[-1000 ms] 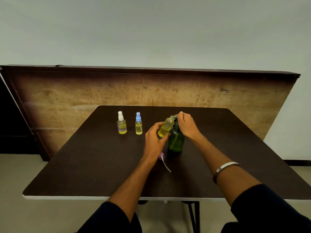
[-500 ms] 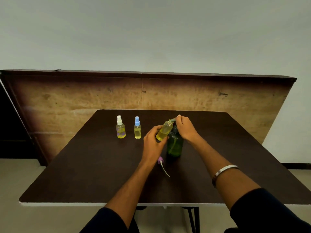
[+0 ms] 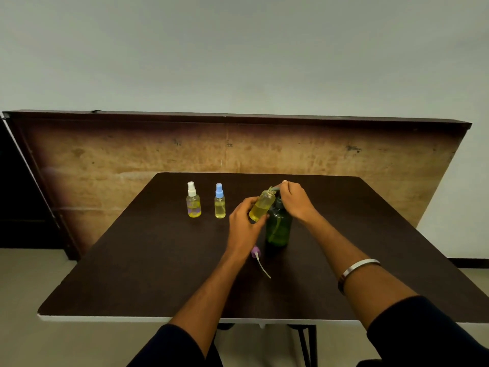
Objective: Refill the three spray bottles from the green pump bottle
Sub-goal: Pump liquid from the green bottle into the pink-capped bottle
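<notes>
While our left hand point(image 3: 242, 221) grips the tilted, uncapped spray bottle point(image 3: 262, 205), our right hand point(image 3: 295, 201) curls over the pump head of the green pump bottle point(image 3: 278, 229), spout at its mouth. Its purple sprayer cap point(image 3: 256, 252) lies nearby; white-capped point(image 3: 193, 200) and blue-capped point(image 3: 220, 201) bottles stand left on the dark table point(image 3: 137, 274).

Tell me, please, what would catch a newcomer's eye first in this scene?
At mid-table the left hand holds an uncapped spray bottle tilted to the spout of the green pump bottle, whose pump the right hand presses. Its purple spray cap lies nearer the person; two capped bottles stand to the left.
</notes>
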